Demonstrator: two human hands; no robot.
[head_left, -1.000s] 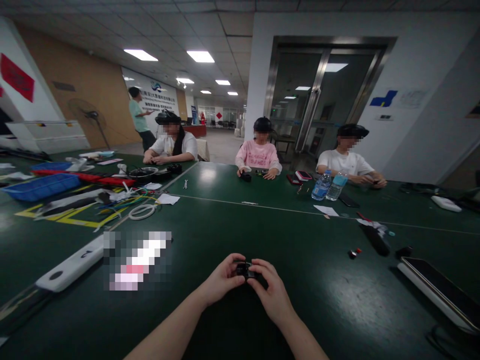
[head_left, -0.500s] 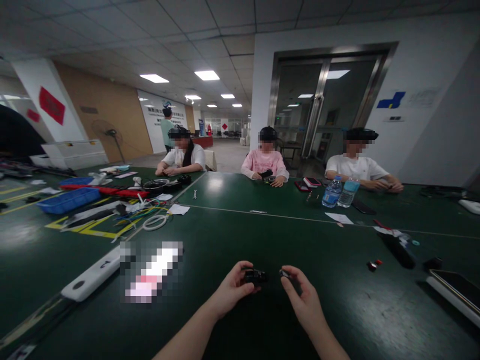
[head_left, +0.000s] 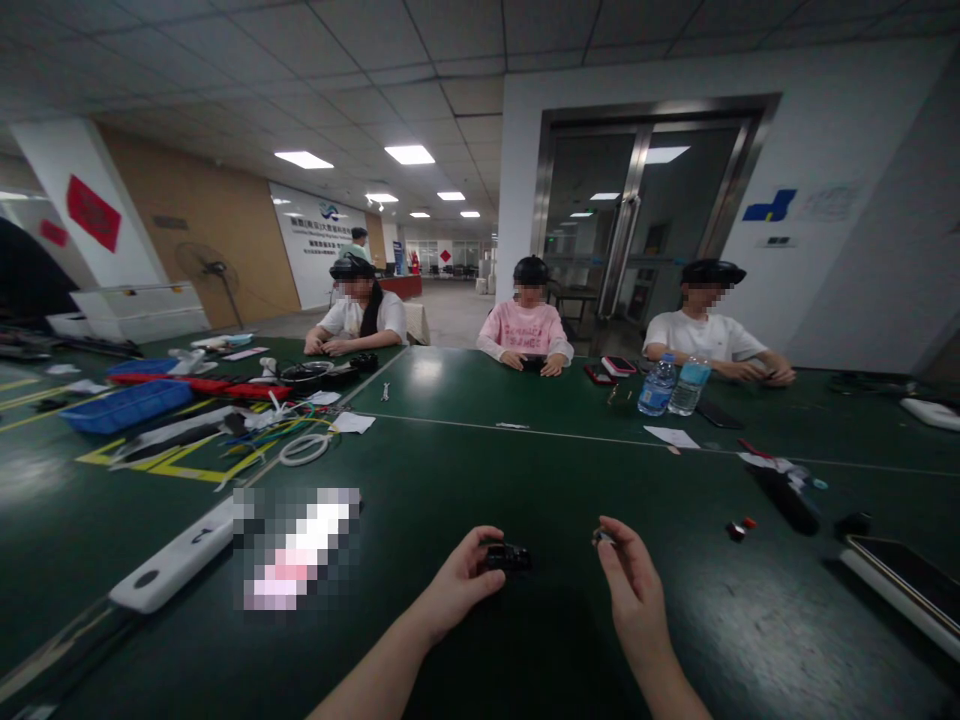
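Note:
My left hand [head_left: 466, 582] is closed around a small black device [head_left: 511, 557], gripped by one end between thumb and fingers just above the green table [head_left: 555, 480]. What kind of device it is, I cannot make out. Apart from it, to the right, my right hand [head_left: 634, 575] pinches a small dark and silvery piece [head_left: 602, 537] between thumb and fingertips. Fingers cover much of that piece. Further right on the tabletop lie small black and red-orange bits [head_left: 739, 529].
A white power strip [head_left: 176, 555] and a blurred bright rectangle [head_left: 307, 550] lie left. Cables [head_left: 304, 448] and a blue tray [head_left: 127, 402] are beyond. Two water bottles [head_left: 657, 385] stand back right; a black-topped white device [head_left: 911, 590] sits right. Three people sit opposite.
My right hand has moved right and slightly up with the small piece, widening the gap to the black device. My left hand stays nearly in place. The person opposite in pink has lowered a dark object.

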